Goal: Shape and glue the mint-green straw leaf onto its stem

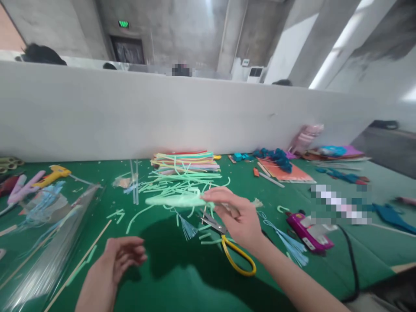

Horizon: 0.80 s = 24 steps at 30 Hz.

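Observation:
My right hand [238,219] pinches one end of a mint-green pipe-cleaner piece [177,200] between thumb and fingers. That piece is held level above the table and is slightly blurred. Lower left, my left hand [125,255] hovers with loosely bent fingers and nothing in them. Beneath the right hand lie yellow-handled scissors [238,258], their blades partly apart. Loose mint-green pipe cleaners [185,177] are strewn behind the held piece. A small blue tassel [188,227] rests left of the scissors blades, and a larger blue tassel [289,242] is to the right.
A stack of coloured pipe cleaners [185,161] stands against the white partition [162,112]. At left are a yellow glue gun [55,174], clear plastic film [55,255] and a thin wooden stick [81,260]. On the right, a magenta device [308,234] trails a black cable [352,260].

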Available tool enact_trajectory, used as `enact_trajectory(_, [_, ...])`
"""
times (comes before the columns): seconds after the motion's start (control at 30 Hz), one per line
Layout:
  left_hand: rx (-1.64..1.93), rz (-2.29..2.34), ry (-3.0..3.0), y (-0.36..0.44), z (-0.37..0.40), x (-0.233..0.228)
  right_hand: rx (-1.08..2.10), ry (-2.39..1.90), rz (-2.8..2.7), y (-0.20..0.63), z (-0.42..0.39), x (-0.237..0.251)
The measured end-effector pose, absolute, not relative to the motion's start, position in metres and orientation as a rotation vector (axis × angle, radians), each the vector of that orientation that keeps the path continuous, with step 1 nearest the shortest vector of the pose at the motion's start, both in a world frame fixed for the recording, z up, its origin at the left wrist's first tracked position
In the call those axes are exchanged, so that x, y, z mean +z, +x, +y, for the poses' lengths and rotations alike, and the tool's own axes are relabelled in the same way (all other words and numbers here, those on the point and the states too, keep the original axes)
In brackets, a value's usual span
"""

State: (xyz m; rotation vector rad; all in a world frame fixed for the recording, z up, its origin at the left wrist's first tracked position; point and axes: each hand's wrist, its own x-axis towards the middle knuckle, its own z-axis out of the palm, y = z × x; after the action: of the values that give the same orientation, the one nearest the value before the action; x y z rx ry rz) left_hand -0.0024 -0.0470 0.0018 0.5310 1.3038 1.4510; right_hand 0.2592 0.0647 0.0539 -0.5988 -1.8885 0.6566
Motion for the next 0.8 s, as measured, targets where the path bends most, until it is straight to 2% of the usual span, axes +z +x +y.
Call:
enact_trajectory(0.13, [1.269,0.751,0.346,0.033,-0.023,0.026,0.201,-0.177,-2.126,0.249,0.064,0.039])
enact_trajectory(0.27, [1.314,0.758,0.224,0.052,0.000,0.030,-0.038,-0.235,-2.301,0.258,0.057,0.022])
enact_trajectory(0.37, [1.417,0.889,0.176,0.049,0.004,0.024,0.016,-0.509,-2.182,0.270,0.052,0.011])
enact_trajectory(0.47, [1.529,0.927,0.163,0.047,0.001,0.019,0.270,-0.822,-2.001,0.275,0.044,0.001])
enact_trajectory(0.63, [1.595,0.959,0.144,0.049,-0.006,0.018,0.604,-0.976,-1.828,0.267,0.035,-0.004])
enact_trajectory(0.7, [1.603,0.961,0.130,0.049,-0.010,0.018,0.595,-1.029,-1.865,0.269,0.034,-0.002])
enact_trajectory(0.8, [1.638,0.934,0.117,0.046,-0.019,0.015,0.342,-1.226,-2.061,0.284,0.032,-0.002])
